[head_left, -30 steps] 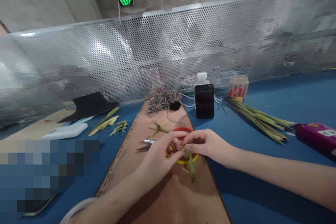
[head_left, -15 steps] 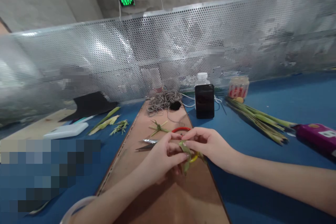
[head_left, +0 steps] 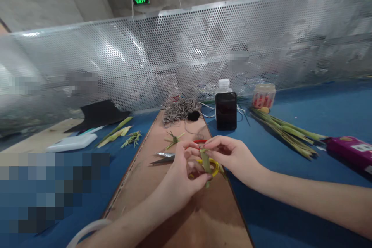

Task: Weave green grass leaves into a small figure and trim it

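Observation:
Both my hands meet over the brown board (head_left: 180,217), pinching one green leaf strip (head_left: 206,162). My left hand (head_left: 181,176) grips the strip's lower end between thumb and fingers. My right hand (head_left: 229,155) pinches its upper end. Under the strip lie scissors whose yellow handle ring (head_left: 214,167) and red handle ring (head_left: 200,141) peek out between my fingers; the blades (head_left: 162,158) point left on the board. A small woven green leaf figure (head_left: 173,139) lies just beyond my hands.
A black phone (head_left: 226,111) leans on a white-capped bottle (head_left: 223,84), beside a jar (head_left: 263,95). Long green stalks (head_left: 287,131) and a magenta box (head_left: 350,149) lie right. A grey cord tangle (head_left: 180,110), leaf scraps (head_left: 122,135) and a white case (head_left: 71,142) lie left. A perforated metal screen (head_left: 186,54) stands behind.
Both hands lifted slightly and the leaf strip was drawn upright between them; its loose tail no longer trails on the board. My left fingers curled under it.

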### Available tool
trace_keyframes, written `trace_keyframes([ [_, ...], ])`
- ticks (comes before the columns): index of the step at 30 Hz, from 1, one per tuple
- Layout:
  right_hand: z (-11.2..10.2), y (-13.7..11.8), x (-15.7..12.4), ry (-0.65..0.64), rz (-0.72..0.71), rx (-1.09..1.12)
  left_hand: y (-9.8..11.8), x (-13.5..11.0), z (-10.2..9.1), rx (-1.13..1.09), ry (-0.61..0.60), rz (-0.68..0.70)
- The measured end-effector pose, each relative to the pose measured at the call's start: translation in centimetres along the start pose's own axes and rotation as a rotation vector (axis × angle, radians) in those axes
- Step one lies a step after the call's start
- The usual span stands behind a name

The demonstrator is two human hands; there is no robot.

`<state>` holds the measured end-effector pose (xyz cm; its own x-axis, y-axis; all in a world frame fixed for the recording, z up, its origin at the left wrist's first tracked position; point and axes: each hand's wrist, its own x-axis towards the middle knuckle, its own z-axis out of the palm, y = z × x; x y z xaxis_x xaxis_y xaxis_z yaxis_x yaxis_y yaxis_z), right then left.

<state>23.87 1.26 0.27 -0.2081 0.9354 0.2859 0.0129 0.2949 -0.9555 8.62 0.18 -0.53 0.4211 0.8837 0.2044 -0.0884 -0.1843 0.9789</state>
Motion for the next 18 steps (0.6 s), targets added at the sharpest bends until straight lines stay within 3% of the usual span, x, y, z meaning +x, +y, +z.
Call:
trace_keyframes([
  [9,-0.15,-0.14,0.13,0.004,-0.013,-0.024,0.25,-0.25,-0.48,0.222,-0.077,-0.049],
  [18,-0.38,-0.33,0.37,-0.033,0.068,-0.093,0.64,-0.01,-0.85,0.259,-0.024,-0.091],
])
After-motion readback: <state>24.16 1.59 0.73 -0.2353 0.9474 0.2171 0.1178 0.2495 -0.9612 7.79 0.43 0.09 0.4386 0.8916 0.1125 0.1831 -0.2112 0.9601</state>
